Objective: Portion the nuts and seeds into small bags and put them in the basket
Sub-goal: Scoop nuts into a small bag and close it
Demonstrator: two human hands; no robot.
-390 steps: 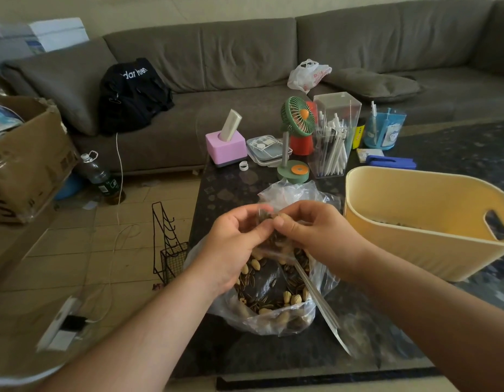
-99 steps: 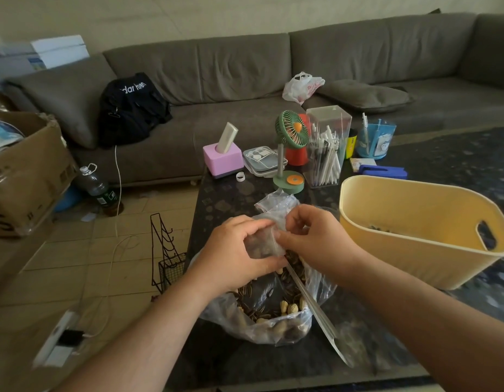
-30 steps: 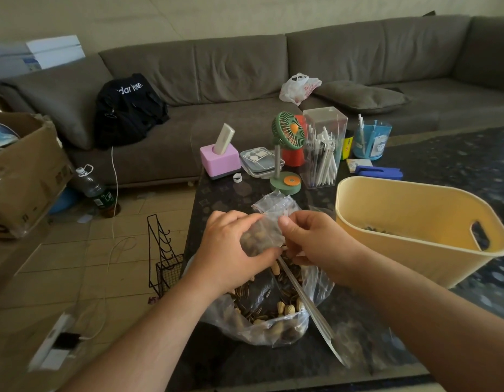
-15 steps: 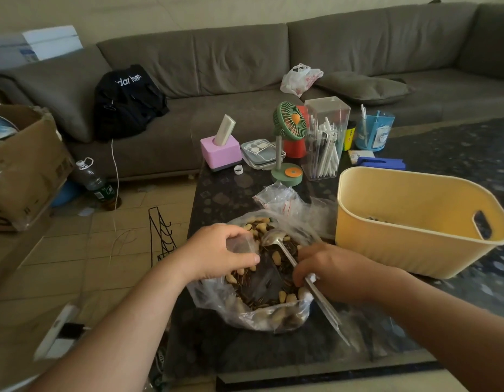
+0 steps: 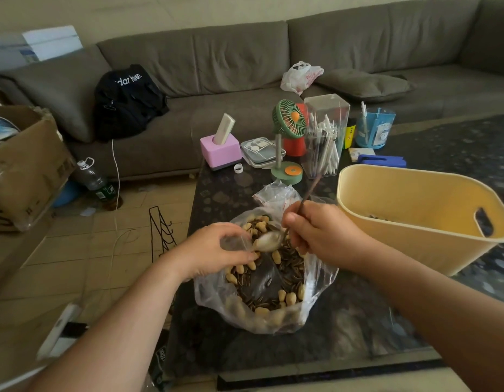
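Note:
A large clear plastic bag (image 5: 217, 295) of peanuts and striped sunflower seeds (image 5: 273, 292) lies open on the dark table (image 5: 344, 335). Over its left side my left hand (image 5: 214, 253) holds a small clear bag (image 5: 235, 241) with its mouth facing right. My right hand (image 5: 318, 233) grips the handle of a metal spoon (image 5: 269, 240), whose bowl sits at the small bag's mouth. A stack of empty small bags (image 5: 276, 193) lies just behind the big bag. The yellow basket (image 5: 409, 199) stands to the right; something small lies at its bottom.
Behind the big bag stand a green desk fan (image 5: 289, 123), a clear box of pens (image 5: 326, 137), a pink holder (image 5: 219, 148), a blue cup (image 5: 374, 128) and a blue stapler (image 5: 382, 159). A grey sofa (image 5: 245, 58) runs across the back. A cardboard box (image 5: 24, 165) and wire rack (image 5: 160, 230) sit on the floor at left.
My right hand let go of the small bag, picked up the spoon from the big bag and swung its bowl to the small bag's mouth. My left hand lowered the small bag.

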